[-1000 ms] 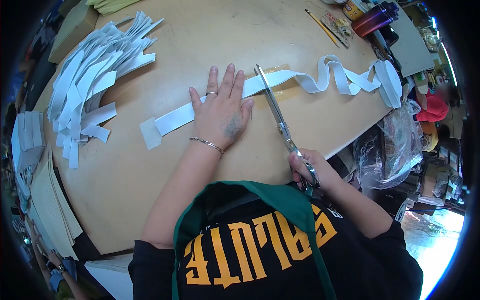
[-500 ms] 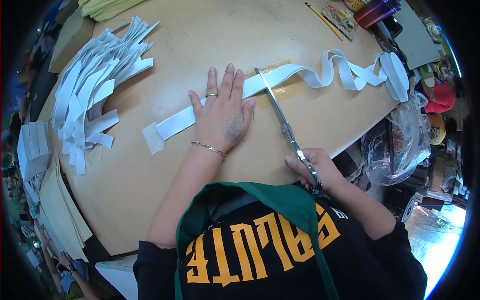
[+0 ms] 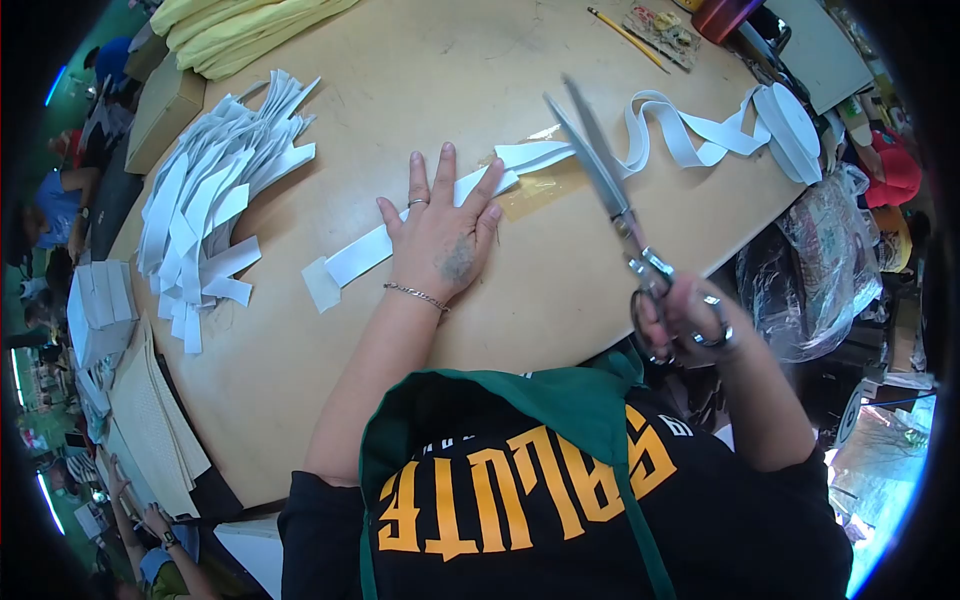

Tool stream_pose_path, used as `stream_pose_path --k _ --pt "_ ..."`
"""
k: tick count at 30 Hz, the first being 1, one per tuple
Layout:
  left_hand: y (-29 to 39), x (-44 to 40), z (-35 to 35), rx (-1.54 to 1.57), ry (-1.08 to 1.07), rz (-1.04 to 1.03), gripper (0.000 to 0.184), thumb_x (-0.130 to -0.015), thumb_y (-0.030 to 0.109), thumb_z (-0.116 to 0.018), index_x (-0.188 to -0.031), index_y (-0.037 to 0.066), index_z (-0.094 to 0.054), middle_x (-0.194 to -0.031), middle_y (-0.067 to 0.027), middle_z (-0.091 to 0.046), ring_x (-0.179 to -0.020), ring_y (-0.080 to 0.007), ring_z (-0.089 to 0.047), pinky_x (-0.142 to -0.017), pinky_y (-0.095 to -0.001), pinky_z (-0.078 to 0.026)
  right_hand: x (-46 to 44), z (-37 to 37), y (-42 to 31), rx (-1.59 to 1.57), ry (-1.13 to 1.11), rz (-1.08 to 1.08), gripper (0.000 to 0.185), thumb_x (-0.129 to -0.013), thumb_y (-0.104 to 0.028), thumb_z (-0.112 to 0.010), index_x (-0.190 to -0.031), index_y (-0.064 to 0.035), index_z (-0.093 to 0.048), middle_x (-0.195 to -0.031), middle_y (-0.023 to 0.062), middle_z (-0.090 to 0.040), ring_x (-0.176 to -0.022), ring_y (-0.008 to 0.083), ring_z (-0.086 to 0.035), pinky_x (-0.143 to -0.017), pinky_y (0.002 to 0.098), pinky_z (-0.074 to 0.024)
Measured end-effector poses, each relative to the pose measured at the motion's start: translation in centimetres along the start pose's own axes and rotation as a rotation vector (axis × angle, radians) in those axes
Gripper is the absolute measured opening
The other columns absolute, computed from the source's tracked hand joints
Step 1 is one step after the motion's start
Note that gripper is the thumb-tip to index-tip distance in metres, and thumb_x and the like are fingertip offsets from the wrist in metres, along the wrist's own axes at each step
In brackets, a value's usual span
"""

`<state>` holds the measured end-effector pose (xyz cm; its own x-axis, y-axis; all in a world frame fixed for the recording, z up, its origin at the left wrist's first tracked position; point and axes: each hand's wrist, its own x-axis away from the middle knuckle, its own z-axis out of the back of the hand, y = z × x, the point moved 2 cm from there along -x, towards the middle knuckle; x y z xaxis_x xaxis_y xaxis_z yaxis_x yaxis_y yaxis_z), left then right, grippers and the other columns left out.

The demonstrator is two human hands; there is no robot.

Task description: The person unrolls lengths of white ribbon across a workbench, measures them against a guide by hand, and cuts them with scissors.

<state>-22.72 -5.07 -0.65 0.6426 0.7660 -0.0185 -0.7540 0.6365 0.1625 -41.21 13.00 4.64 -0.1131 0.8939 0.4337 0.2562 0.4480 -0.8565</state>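
My left hand point(image 3: 443, 225) lies flat with fingers spread on a short white strip point(image 3: 362, 256), whose lower left end meets a pale tape square point(image 3: 321, 284). Metal scissors point(image 3: 607, 180) are in my right hand point(image 3: 690, 315), raised off the table, blades slightly parted and somewhat blurred. Beside my left fingertips lies the cut end of a long white band point(image 3: 530, 156), apart from the short strip. That band runs in loose waves under the blades to a white roll point(image 3: 787, 132). Brown tape point(image 3: 545, 190) is stuck to the table beneath the cut.
A heap of white cut strips point(image 3: 205, 200) lies at the left of the table point(image 3: 400, 100). Yellow cloth point(image 3: 235, 30) is at the back left, a pencil point(image 3: 628, 38) at the back right. Clear plastic point(image 3: 815, 265) sits beyond the right edge. People are at the far left and right.
The white band is now parted into a short strip and a longer piece. My right hand has lifted the scissors away to the right, and their blades have opened. My left hand remains on the strip.
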Motion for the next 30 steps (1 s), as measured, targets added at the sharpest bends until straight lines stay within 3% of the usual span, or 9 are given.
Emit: stream_pose_path --k 3,9,16,19,21,23,25,28,30 --pt "0.1 0.0 0.1 -0.017 -0.008 -0.007 0.041 -0.092 0.044 -0.035 -0.133 0.039 -0.037 -0.147 -0.0095 -0.019 -0.135 -0.0378 -0.013 -0.094 -0.0705 -0.016 -0.2 1.8 -2.9 0.03 0.096 0.044 0.054 -0.084 -0.058 -0.046 -0.071 -0.0061 -0.049 -0.058 0.0004 -0.049 -0.049 0.0109 -0.05 -0.046 0.0214 -0.0369" --pt "0.2 -0.1 0.2 -0.026 -0.022 -0.009 0.041 -0.091 0.044 -0.036 -0.132 0.039 -0.038 -0.146 -0.0101 -0.02 -0.134 -0.0393 -0.013 -0.093 -0.0713 -0.016 -8.2 7.0 -12.0 1.004 0.667 0.064 0.046 -0.078 -0.051 -0.061 -0.069 -0.0065 -0.054 -0.054 -0.0015 -0.045 -0.047 0.0074 -0.045 -0.044 0.0248 -0.0353" --pt "0.3 -0.1 0.3 -0.026 -0.037 0.001 0.042 -0.09 0.043 -0.04 -0.132 0.038 -0.039 -0.146 -0.0102 -0.02 -0.134 -0.0401 -0.013 -0.092 -0.0721 -0.017 -22.4 15.2 -12.4 1.365 0.97 0.144 0.041 -0.065 -0.04 -0.067 -0.083 -0.0024 -0.066 -0.07 0.0148 -0.062 -0.064 0.0265 -0.06 -0.064 0.037 -0.0476" --pt "0.3 -0.3 0.3 -0.043 -0.035 0.0 0.042 -0.09 0.042 -0.042 -0.131 0.038 -0.04 -0.146 -0.0102 -0.02 -0.134 -0.0401 -0.014 -0.092 -0.0722 -0.017 -23.2 16.3 -12.3 1.406 0.838 0.0 0.046 -0.066 -0.039 -0.066 -0.097 -0.004 -0.066 -0.084 0.0167 -0.064 -0.083 0.0301 -0.06 -0.078 0.0376 -0.0473" --pt "0.3 -0.2 0.1 -0.052 -0.044 -0.001 0.042 -0.089 0.042 -0.042 -0.132 0.038 -0.04 -0.146 -0.0101 -0.02 -0.134 -0.0403 -0.014 -0.092 -0.0722 -0.017 -20.3 12.9 -13.1 1.733 0.825 -0.011 0.048 -0.069 -0.036 -0.066 -0.107 -0.0073 -0.062 -0.103 0.0155 -0.06 -0.102 0.0328 -0.052 -0.088 0.0391 -0.0421" --pt "0.2 -0.3 0.1 -0.056 -0.053 -0.001 0.043 -0.089 0.042 -0.042 -0.132 0.038 -0.039 -0.146 -0.0101 -0.02 -0.134 -0.0405 -0.014 -0.091 -0.0722 -0.017 -16.5 9.5 -11.4 1.512 0.888 0.83 0.05 -0.07 -0.033 -0.067 -0.114 -0.0124 -0.058 -0.119 0.0118 -0.052 -0.114 0.0327 -0.043 -0.094 0.0421 -0.0368" --pt "0.2 -0.4 0.2 -0.052 -0.059 0.004 0.043 -0.09 0.042 -0.041 -0.132 0.038 -0.039 -0.146 -0.0103 -0.019 -0.134 -0.0406 -0.013 -0.091 -0.0723 -0.017 -13.2 3.9 -8.7 1.47 0.2 0.937 0.035 -0.074 -0.027 -0.063 -0.107 -0.0141 -0.062 -0.119 0.0084 -0.051 -0.111 0.0286 -0.045 -0.092 0.0425 -0.038" --pt "0.3 -0.4 0.2 -0.061 -0.077 -0.008 0.043 -0.09 0.043 -0.04 -0.133 0.037 -0.038 -0.147 -0.0107 -0.019 -0.134 -0.0407 -0.013 -0.091 -0.0723 -0.016 -15.0 4.8 -5.2 1.743 0.169 0.834 0.018 -0.074 -0.018 -0.057 -0.089 -0.0135 -0.067 -0.107 0.0051 -0.055 -0.103 0.0252 -0.049 -0.089 0.0376 -0.0388" --pt "0.4 -0.4 0.2 -0.067 -0.085 0.0 0.043 -0.091 0.043 -0.038 -0.133 0.036 -0.038 -0.147 -0.0111 -0.018 -0.134 -0.0407 -0.012 -0.092 -0.0721 -0.016 -16.6 6.4 -6.4 1.803 0.392 0.587 0.02 -0.078 -0.016 -0.053 -0.093 -0.0123 -0.066 -0.112 0.0056 -0.052 -0.107 0.0238 -0.047 -0.089 0.0397 -0.038"
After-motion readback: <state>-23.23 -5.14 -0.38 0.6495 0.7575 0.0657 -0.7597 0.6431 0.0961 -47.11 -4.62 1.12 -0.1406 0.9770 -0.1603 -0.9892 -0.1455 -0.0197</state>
